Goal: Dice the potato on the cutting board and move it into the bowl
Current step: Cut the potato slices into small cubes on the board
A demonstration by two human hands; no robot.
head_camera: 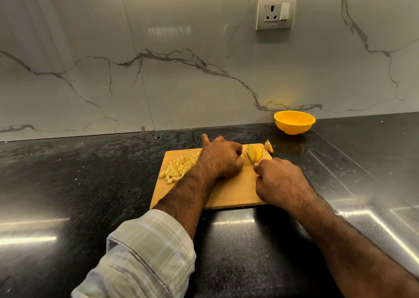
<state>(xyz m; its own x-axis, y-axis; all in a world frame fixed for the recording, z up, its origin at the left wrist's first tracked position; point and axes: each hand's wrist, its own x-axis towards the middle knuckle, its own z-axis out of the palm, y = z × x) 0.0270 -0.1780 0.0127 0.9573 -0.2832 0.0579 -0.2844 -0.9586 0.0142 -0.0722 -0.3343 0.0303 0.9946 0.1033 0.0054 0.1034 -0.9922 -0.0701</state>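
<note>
A wooden cutting board [235, 191] lies on the dark counter. A heap of diced potato [179, 167] sits on its left part. Near the far right corner lies a yellow potato piece [255, 153], with a smaller piece [269, 146] at the board's edge. My left hand [221, 155] rests curled on the board beside the potato piece; what its fingers hold is hidden. My right hand [280, 179] grips a knife [250, 158] whose blade lies against the potato piece. The yellow bowl [294, 122] stands at the back right by the wall, nothing visible inside it.
The black polished counter [79, 184] stretches left and right of the board. A marble backsplash rises behind it, with a wall socket [276, 11] above the bowl.
</note>
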